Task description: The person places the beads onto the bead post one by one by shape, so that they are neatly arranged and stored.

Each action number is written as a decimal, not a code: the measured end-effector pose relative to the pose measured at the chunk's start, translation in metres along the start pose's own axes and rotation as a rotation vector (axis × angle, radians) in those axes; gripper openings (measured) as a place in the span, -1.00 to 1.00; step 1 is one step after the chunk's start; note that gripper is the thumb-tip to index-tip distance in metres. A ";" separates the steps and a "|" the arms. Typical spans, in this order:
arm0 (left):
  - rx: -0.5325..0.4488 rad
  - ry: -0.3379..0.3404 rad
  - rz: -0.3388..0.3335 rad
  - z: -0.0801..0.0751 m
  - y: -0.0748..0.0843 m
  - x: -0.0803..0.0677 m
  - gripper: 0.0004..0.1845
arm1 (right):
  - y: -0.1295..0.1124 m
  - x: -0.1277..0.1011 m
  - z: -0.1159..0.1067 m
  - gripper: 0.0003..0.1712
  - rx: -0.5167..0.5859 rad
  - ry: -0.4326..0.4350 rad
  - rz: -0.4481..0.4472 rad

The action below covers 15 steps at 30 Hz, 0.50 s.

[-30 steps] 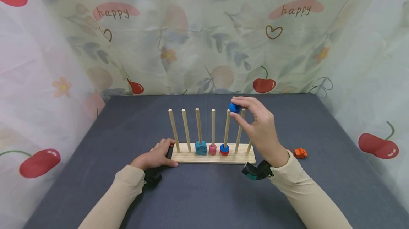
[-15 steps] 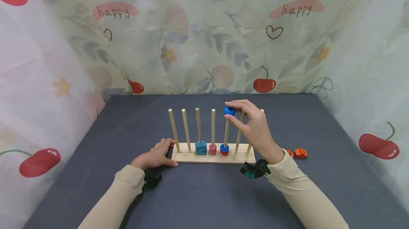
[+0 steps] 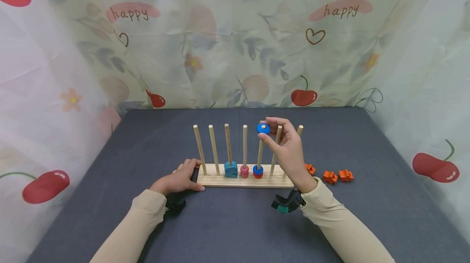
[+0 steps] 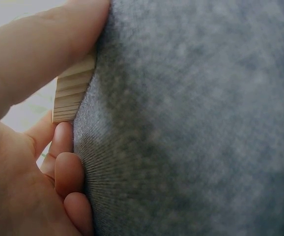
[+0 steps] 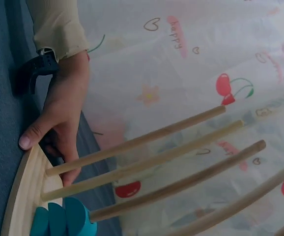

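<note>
The right hand (image 3: 290,149) pinches a blue ring (image 3: 263,128) between thumb and fingers, clamped on its right edge, and the ring sits at the very top of the 5th peg (image 3: 260,153), whose tip shows through the hole. Straight below the grip, at the foot of that peg, a blue ring on a red ring (image 3: 258,171) rests on the wooden base (image 3: 245,181). Just left of those sit a pink stack (image 3: 244,171) and a teal block (image 3: 231,169), each on its own peg. Farther left, the left hand (image 3: 178,180) grips the base's end, thumb on the near edge and fingers curled behind it. Right of the pinching hand, 3 orange pieces (image 3: 330,176) lie on the grey cloth (image 3: 227,222).
</note>
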State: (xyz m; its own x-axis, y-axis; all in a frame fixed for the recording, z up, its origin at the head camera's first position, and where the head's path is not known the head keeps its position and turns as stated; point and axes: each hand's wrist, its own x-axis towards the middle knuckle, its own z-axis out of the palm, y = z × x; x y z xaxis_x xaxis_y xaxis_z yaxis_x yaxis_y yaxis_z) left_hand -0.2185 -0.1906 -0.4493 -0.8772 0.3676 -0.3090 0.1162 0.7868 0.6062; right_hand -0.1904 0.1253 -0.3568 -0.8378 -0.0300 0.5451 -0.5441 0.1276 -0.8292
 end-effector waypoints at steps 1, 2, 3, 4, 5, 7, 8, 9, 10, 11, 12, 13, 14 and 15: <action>-0.001 0.000 -0.001 0.000 0.000 0.000 -0.16 | 0.001 -0.001 0.001 -0.54 0.014 0.007 0.003; -0.002 0.000 -0.002 0.000 0.000 0.000 -0.16 | 0.001 -0.001 0.001 -0.55 0.021 0.013 0.003; -0.002 -0.001 -0.002 0.000 0.000 0.000 -0.16 | 0.002 -0.001 0.001 -0.56 0.026 0.016 0.003; -0.003 0.000 -0.003 0.000 0.000 0.000 -0.16 | 0.002 -0.001 0.001 -0.57 0.027 0.020 0.004; -0.004 0.000 -0.004 0.000 0.000 0.000 -0.16 | 0.003 -0.001 0.001 -0.58 0.027 0.021 0.010; -0.004 0.001 -0.005 0.000 0.000 0.000 -0.16 | 0.005 -0.002 0.001 -0.59 0.012 0.019 0.037; -0.004 0.001 -0.005 0.000 0.000 0.000 -0.17 | 0.007 -0.003 0.001 -0.60 0.001 0.016 0.057; -0.004 0.002 -0.005 0.000 0.000 0.000 -0.17 | 0.008 -0.004 0.001 -0.60 -0.011 0.013 0.079; -0.003 0.001 -0.005 0.001 0.000 0.000 -0.17 | 0.010 -0.005 0.001 -0.60 -0.020 0.011 0.104; -0.002 0.001 -0.005 0.001 0.000 0.000 -0.17 | 0.012 -0.006 0.001 -0.60 -0.031 0.006 0.129; -0.002 0.001 -0.004 0.001 0.000 0.000 -0.17 | 0.014 -0.008 0.002 -0.59 -0.038 0.001 0.150; -0.002 0.002 -0.004 0.001 0.000 0.000 -0.17 | 0.015 -0.010 0.002 -0.59 -0.046 -0.002 0.171; -0.003 0.003 -0.004 0.001 0.000 0.000 -0.17 | 0.018 -0.012 0.002 -0.58 -0.048 -0.008 0.185; -0.003 0.003 -0.003 0.001 0.000 0.000 -0.17 | 0.020 -0.014 0.002 -0.58 -0.050 -0.013 0.198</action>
State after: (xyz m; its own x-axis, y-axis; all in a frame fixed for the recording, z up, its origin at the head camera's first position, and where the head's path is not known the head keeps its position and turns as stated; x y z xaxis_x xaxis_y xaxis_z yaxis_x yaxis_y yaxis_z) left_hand -0.2187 -0.1904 -0.4500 -0.8789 0.3636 -0.3089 0.1117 0.7863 0.6076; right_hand -0.1894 0.1263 -0.3811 -0.9288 -0.0119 0.3704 -0.3663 0.1809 -0.9127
